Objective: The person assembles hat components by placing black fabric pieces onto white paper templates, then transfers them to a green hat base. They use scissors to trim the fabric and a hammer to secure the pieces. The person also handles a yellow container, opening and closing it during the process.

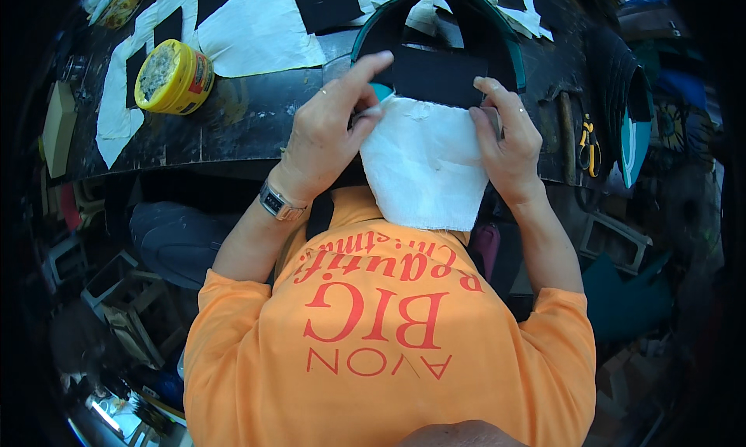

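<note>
A white fabric piece (426, 163) hangs from the table's near edge toward my lap, narrowing at its lower end. Across its upper edge lies a black rectangular patch (439, 75). My left hand (332, 124) is at the fabric's upper left corner, index finger stretched toward the patch and thumb apart below it; its other fingers are partly hidden. At the right edge, my right hand (509, 136) grips the fabric between thumb and fingers, with the index fingertip by the patch's corner. Behind the patch stands a curved black piece with green edging (497, 27).
A yellow tub of greyish paste (172, 78) stands at left on the dark table (256, 120). White cloth (260, 31) with black patches lies farther back. To the right are yellow-handled pliers (589, 148), a wooden-handled tool (568, 136) and stacked dark curved pieces (618, 82).
</note>
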`<state>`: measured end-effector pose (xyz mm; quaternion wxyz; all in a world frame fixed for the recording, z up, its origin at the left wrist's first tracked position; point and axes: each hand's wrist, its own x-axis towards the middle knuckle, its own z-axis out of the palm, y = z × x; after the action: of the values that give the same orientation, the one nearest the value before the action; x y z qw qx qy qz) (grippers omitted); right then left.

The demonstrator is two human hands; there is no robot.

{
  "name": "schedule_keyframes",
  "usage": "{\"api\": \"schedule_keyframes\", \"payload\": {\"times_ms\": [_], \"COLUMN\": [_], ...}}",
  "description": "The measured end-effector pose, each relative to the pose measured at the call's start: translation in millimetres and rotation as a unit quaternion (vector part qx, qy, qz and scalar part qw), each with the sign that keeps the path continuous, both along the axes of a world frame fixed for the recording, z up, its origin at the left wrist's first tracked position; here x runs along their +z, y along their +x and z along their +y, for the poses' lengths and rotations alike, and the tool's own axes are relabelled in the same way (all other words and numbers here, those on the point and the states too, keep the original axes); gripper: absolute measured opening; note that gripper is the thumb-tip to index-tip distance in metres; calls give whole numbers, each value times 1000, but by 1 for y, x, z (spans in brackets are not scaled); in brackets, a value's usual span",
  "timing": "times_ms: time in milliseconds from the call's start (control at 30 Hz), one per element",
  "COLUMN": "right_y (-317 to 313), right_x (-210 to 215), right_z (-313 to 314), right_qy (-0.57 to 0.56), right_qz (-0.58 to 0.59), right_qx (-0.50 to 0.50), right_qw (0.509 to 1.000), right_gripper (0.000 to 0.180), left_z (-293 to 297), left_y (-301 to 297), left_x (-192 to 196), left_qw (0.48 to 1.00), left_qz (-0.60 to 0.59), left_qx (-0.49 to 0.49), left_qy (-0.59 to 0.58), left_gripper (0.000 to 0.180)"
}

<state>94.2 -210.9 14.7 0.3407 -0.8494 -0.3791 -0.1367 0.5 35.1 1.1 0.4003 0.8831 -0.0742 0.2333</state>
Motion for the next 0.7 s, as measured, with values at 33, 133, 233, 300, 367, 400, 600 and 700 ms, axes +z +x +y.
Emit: {"api": "schedule_keyframes", "payload": {"times_ms": [33,133,233,300,367,400,600,700], "right_y": [-1,-2,0,3,6,8,17,18], "right_x": [0,-1,1,4,7,9,1,-7], "right_z": [-1,-4,-4,-3,-2,-2,5,5], "right_qy": [10,17,18,22,19,15,-4,-14], "right_qz": [-14,-29,-45,-77,-97,-105,-76,-71], "right_qx": [8,14,17,24,28,30,35,25], "right_qw": [1000,999,999,996,995,994,996,997], "right_gripper": [39,40,41,41,42,42,44,45], "left_z": [1,0,-3,-3,-3,-1,0,-1], "left_y": [-2,-3,0,2,6,9,24,24], "left_x": [-2,-8,-6,-1,5,8,11,6], "left_qw": [999,997,997,996,995,994,997,997], "left_qz": [-38,-80,-74,-84,-93,-99,-20,8], "left_qx": [-12,-10,0,-3,-2,1,40,64], "left_qy": [31,12,-16,-1,21,35,57,39], "left_gripper": [73,67,65,64,61,60,55,55]}}
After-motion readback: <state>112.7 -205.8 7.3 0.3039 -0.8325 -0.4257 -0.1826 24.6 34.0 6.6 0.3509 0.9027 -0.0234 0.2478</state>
